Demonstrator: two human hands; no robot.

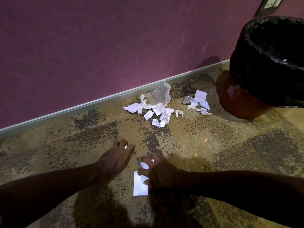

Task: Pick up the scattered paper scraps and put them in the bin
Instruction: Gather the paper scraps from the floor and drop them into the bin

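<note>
Down on the patterned carpet, both bare hands are reaching toward loose paper. The left hand is lying palm down with its fingertips drawn together around a tiny white scrap, which is showing between them; whether it is lifted off the carpet I cannot tell. The right hand is resting just beside it, fingers spread apart and lying over two pieces: a small crumpled scrap is peeking out under the upper fingers, and a flat white rectangular slip is lying partly beneath the thumb side of the hand, touching it. The fingers are not curling round either piece.

Farther off, near the grey skirting board at the foot of the purple wall, a larger heap of torn white paper scraps is lying together with a crumpled clear plastic wrapper standing up among them. A second, smaller cluster of scraps is lying to the right of that, close to the foot of the bin, with one twisted bit between the two groups. The bin is standing at the right edge, reddish-brown, lined with a black bag folded over its rim; a white fleck is showing on the bag. Two small orange crumbs are sitting on the carpet, well apart from the hands. A wall socket is showing at the top right corner.
</note>
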